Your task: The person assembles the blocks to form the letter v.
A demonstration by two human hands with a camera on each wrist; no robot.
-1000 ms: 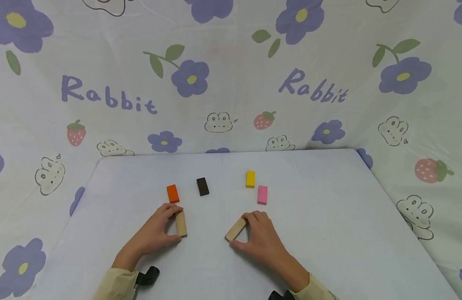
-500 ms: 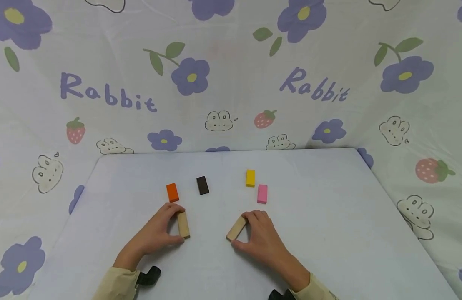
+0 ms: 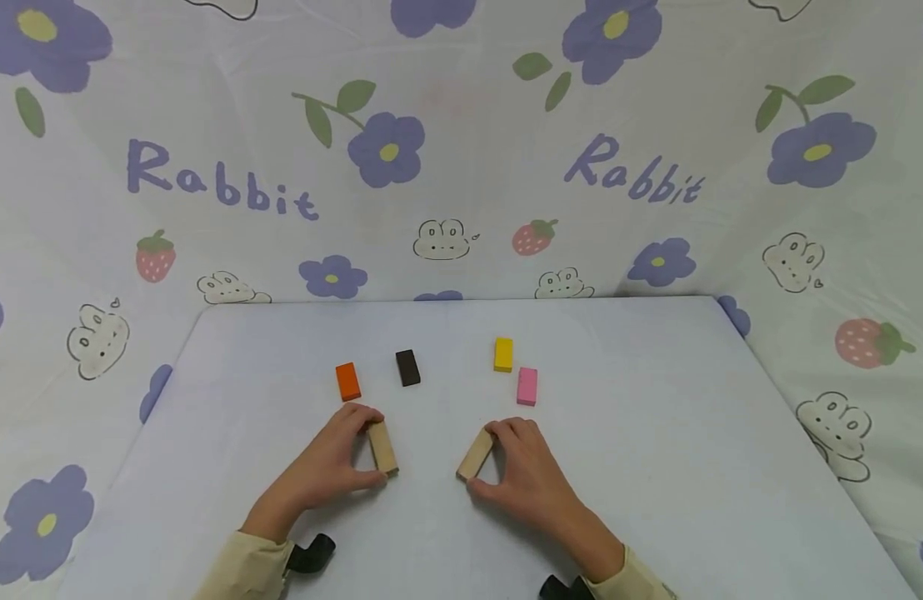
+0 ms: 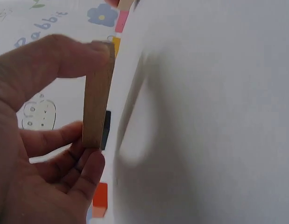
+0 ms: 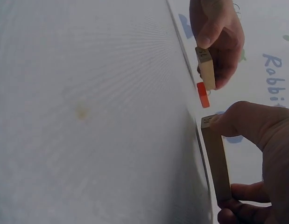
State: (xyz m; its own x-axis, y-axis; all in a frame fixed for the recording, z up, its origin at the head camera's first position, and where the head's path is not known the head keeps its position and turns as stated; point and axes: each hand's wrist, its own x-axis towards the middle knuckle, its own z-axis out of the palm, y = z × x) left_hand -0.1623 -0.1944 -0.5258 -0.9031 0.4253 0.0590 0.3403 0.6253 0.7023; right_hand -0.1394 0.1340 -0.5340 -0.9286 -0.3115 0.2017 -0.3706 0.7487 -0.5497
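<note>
Head view: the left wooden block [image 3: 382, 448] is pinched end to end by the left hand [image 3: 330, 462], thumb at the near end, fingers at the far end; the right wooden block [image 3: 475, 455] is gripped likewise by the right hand [image 3: 532, 475]. The hands are held apart, a gap being left between the blocks. Progress, as judged: both wooden blocks are in hand; neither is set down and the two are not yet joined. Four coloured blocks are left unheld on the white table [image 3: 656, 417] beyond: orange block [image 3: 348, 381] just past the left fingers, dark block [image 3: 407, 367], yellow block [image 3: 503, 354] and pink block [image 3: 526, 386]. A flowered cloth [image 3: 476, 183] is hung behind. In the left wrist view a shadow [image 4: 170, 154] is seen apart from the left block, which is therefore judged raised; from the head view this cannot be told. Printed marks [image 5: 207, 120] on the block ends are shown only by the right wrist view; their reading is uncertain.
</note>
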